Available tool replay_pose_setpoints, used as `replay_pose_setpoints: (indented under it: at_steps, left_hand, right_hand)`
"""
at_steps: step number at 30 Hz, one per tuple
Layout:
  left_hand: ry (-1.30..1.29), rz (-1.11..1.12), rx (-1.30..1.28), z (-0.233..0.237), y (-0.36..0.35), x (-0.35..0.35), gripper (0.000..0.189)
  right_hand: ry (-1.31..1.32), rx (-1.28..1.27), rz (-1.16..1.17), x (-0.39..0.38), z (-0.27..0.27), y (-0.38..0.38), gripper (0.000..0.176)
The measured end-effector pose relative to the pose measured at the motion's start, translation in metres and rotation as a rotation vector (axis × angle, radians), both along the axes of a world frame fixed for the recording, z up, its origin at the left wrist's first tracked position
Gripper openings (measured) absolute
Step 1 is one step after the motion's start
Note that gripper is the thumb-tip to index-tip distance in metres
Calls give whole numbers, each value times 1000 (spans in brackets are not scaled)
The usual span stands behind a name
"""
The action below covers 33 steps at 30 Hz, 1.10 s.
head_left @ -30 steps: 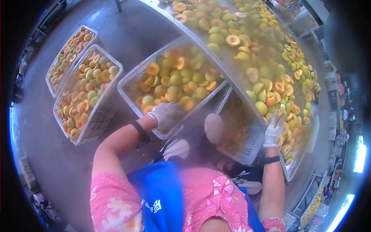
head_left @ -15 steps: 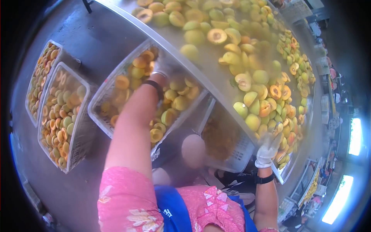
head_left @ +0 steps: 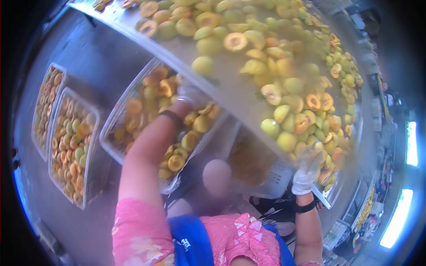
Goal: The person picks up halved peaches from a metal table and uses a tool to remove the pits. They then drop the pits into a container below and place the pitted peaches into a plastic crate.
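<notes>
Head view, sole one; clock directions from its centre. Toward 11 o'clock: left hand (head_left: 191,94), gloved, down at fruit (head_left: 202,123) in crate (head_left: 103,135), close by rim of table (head_left: 239,93). Too blurred at fingers; cannot make out whether closed on a piece. Toward 4 o'clock: right hand (head_left: 306,170), gloved, at near end of table, by heaped fruit. Also blurred at fingertips; cannot make out whether gripping or spread.

Handling, as judged: cup rather than pinch, to spare soft-looking flesh from bruising. Work from top of pile without digging. Mind table rim with left wrist. Keep right hand low, as guard against pieces rolling over edge. Best to check each hand in turn, given wide spacing.

Look of fruit: green to yellow in skin, orange to pale on cut faces, hollow at middle in several. Strewn over table from 11 round to 4 o'clock; piled in crate toward 10; heaped in two more crates (head_left: 95,166) toward 9. Often rounded side up; hard to tell whole from halved there.
</notes>
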<state>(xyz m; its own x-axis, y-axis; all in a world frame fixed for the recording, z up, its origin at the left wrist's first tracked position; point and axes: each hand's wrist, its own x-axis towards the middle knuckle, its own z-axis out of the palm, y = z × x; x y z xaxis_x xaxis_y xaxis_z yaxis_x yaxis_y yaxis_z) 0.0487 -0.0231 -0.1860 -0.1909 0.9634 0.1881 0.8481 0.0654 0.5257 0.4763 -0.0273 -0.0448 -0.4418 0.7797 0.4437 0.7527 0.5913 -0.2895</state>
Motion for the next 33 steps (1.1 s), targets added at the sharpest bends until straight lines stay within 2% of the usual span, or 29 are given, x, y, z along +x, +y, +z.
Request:
replay_pose_setpoints:
  at_steps: [1,2,3,7,9,10,11,12,13,15,16,17,18,20,21,23,24,26,27,29,31,33]
  left_hand:
    - [-114,-48,-297,-4,11,20,44]
    - [-29,-85,-143,-19,11,40,45]
    - [59,-126,8,-34,5,55,47]
    - [54,19,94,-37,-14,60,46]
    - [159,-178,241,-45,-21,48,44]
    - [-2,-216,65,-27,-32,39,48]
    - [6,-216,55,-12,-44,24,48]
    - [79,-149,-105,10,-58,6,50]
    - [149,-82,-266,28,-75,-11,52]
    - [387,185,-241,48,-119,-41,54]
    - [492,224,-102,18,-145,-66,55]
    - [599,261,47,-8,-166,-84,56]
    - [601,261,46,-1,-179,-88,56]
    - [412,163,-508,23,-202,-82,61]
    - [413,167,-504,31,-214,-73,61]
    - [53,295,-629,44,-235,-56,61]
    - [56,296,-625,37,-243,-57,61]
    - [-142,437,-356,10,-264,-59,61]
    - [-147,442,-354,16,-267,-47,61]
    - [187,368,-239,39,-266,-14,60]
    - [63,142,-304,41,-273,11,58]
    - [154,134,-325,33,-283,19,56]
  right_hand:
    - [92,-48,-10,1,-6,1,56]
    - [92,-78,-50,-1,-4,2,56]
    - [208,-91,-59,-4,-10,3,54]
    - [201,-151,-116,-3,-7,4,53]
    - [181,-123,-108,-8,-5,9,53]
    - [231,-197,-118,-8,-6,11,53]
    - [275,-278,-135,-6,-8,9,53]
    - [141,-279,-232,-7,-2,7,52]
    - [138,-296,-238,3,-10,13,52]
    - [-15,-101,-170,23,-27,28,51]
    - [74,-234,-180,4,-9,19,50]
    - [75,-240,-180,1,-8,18,50]
    - [143,-294,-171,-3,-7,18,49]
    - [290,-422,-166,-10,-2,16,46]
    - [293,-419,-162,-15,1,14,46]
    - [407,-383,-69,-24,4,9,44]
    - [411,-380,-67,-23,3,10,44]
    - [381,-383,-90,-16,-3,15,44]
    - [376,-382,-85,-15,-2,15,44]
    - [329,-373,-115,-17,0,17,44]
    - [296,-320,-87,-11,-7,24,45]
    - [273,-258,-66,-11,-7,24,45]
